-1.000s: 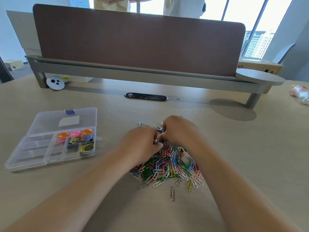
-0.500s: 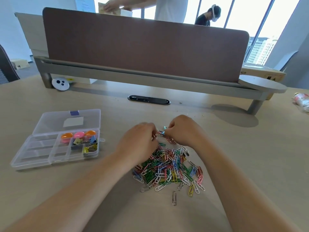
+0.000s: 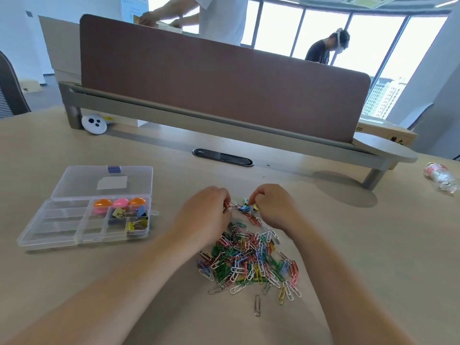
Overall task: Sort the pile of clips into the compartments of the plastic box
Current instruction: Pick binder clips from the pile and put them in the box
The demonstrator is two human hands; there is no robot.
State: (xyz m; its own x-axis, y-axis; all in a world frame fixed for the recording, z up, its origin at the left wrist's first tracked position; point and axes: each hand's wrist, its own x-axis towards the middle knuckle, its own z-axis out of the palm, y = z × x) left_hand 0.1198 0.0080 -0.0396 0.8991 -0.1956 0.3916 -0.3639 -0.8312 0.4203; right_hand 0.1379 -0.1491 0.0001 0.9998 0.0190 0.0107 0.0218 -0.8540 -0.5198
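Lying on the tan desk (image 3: 373, 245) are the open plastic box (image 3: 59, 220) at left, the pile of clips (image 3: 249, 260) at centre, and, at its far edge, the left hand (image 3: 206, 216) and right hand (image 3: 273, 207), both with curled fingertips pinching a small tangle of binder clips (image 3: 245, 208) between them.

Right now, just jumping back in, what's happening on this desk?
A person is working bare-handed at the far edge of the paper clip pile. The left hand and right hand both pinch a tangle of binder clips between them. The plastic box sits open to the left; its right-side compartments hold round coloured pieces and a few sorted clips. Most of the pile is unsorted.
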